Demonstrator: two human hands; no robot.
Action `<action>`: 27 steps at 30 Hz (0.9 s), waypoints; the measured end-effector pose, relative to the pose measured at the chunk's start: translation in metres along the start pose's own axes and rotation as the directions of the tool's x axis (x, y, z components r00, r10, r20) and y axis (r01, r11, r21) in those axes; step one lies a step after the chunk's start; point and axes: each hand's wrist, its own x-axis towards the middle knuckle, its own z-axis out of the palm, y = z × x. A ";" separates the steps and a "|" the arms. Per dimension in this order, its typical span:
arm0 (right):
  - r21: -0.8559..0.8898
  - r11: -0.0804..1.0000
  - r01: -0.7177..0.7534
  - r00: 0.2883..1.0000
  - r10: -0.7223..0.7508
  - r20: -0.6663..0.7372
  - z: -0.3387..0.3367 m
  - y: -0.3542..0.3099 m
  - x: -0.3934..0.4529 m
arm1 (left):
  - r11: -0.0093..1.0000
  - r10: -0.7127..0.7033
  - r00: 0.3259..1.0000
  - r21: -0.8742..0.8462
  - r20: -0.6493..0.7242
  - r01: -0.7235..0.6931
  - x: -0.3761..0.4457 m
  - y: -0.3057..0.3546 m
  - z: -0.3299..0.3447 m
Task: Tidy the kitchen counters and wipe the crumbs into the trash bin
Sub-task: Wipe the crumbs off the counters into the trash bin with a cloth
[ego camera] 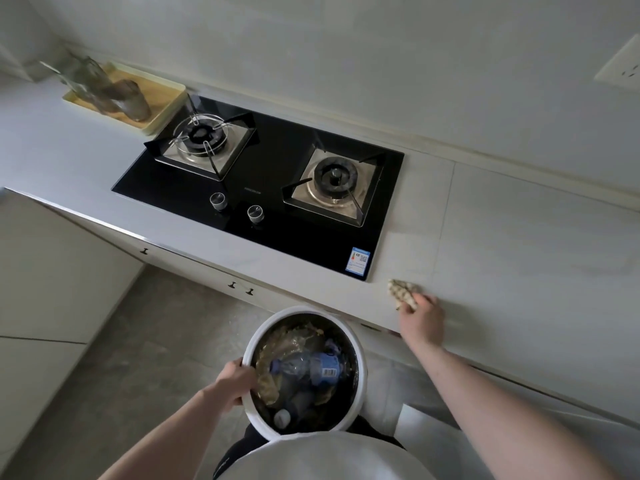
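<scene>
A checked cloth [403, 293] is gripped on the counter [519, 258] by the right hand [420, 318]; the trash bin [356, 344] rim is clasped by the left hand [235, 381].

I see a black gas hob [263, 181] with two burners set into the worktop, and two round knobs [235, 206] at its near edge. At the far left stands a wooden tray [162, 95] with blurred glass jars [104, 88]. A wall socket [620, 69] is far right.

Single head-worn view, wide-angle. Looks forward and steeply down over the counter [502, 244]; floor near, wall far.
</scene>
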 end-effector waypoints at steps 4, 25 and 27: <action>-0.033 0.989 0.142 0.983 -0.137 0.122 0.047 -0.060 -0.038 | 1.000 -0.006 1.000 -0.015 0.004 0.006 0.018 -0.001 -0.034; 0.241 0.953 0.184 0.975 -0.207 0.075 0.081 -0.222 -0.086 | 0.995 0.019 1.000 -0.095 0.024 -0.017 0.070 -0.013 -0.203; 0.174 0.970 0.168 0.985 -0.174 0.016 0.085 -0.216 -0.066 | 0.992 -0.001 1.000 -0.129 0.007 0.002 0.074 -0.015 -0.213</action>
